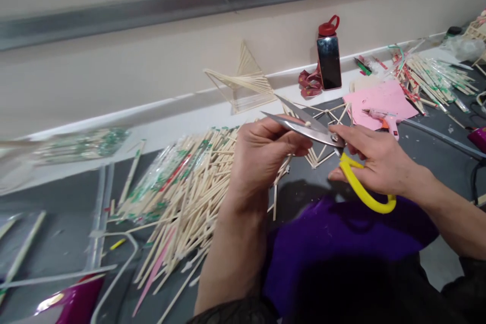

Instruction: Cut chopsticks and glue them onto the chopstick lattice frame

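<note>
Spreading below the wrists, purple cloth [341, 238] is seen nearest. Above it, the scissors [334, 137] are held by the right hand [379, 159], its fingers closed about the pivot and the yellow handle, one loop left hanging below. The blades are parted, and between them a small pale piece [308, 124] is seen, pinched by the closed thumb and fingers of the left hand [261, 154]; most of it is hidden. Beyond, on the dark table [304, 187], loose sticks [207, 187] are heaped beside wrapped ones [152, 197], and a stick frame [348, 111] is partly covered by the hands. On the right, a glue gun [387, 120] is laid on a pink sheet [379, 98]. Farther back, a stick model [252, 81] and a phone [329, 63], propped before a red-capped bottle [327, 28], are set by the wall [170, 61].
</note>
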Motion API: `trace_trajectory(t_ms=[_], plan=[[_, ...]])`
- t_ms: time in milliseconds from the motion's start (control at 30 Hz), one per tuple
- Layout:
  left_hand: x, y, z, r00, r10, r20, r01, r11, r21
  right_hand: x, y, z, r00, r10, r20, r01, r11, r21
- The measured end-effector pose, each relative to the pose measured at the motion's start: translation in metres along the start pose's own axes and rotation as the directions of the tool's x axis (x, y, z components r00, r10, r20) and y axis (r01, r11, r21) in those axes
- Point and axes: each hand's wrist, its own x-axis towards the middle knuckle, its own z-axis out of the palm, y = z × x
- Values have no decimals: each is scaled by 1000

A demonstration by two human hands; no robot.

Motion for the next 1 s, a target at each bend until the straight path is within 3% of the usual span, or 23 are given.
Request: trace_trajectory(t_ms=[167, 300, 533, 1000], plan=[[6, 10, -31, 995, 90, -39, -89, 996, 13, 25, -18, 20, 999, 28, 28, -28, 999, -20], [7, 10, -43, 996, 83, -19, -81, 994, 67, 26, -16, 45, 999, 5, -40, -2, 998, 62], [5, 1, -28, 999, 34, -39, -27, 984, 178, 10, 6, 65, 988, 7, -155, 18, 987, 162], [10, -11, -21, 998, -48, -29, 53, 983, 176, 10, 19, 62, 993, 25, -113, -7, 988, 157]])
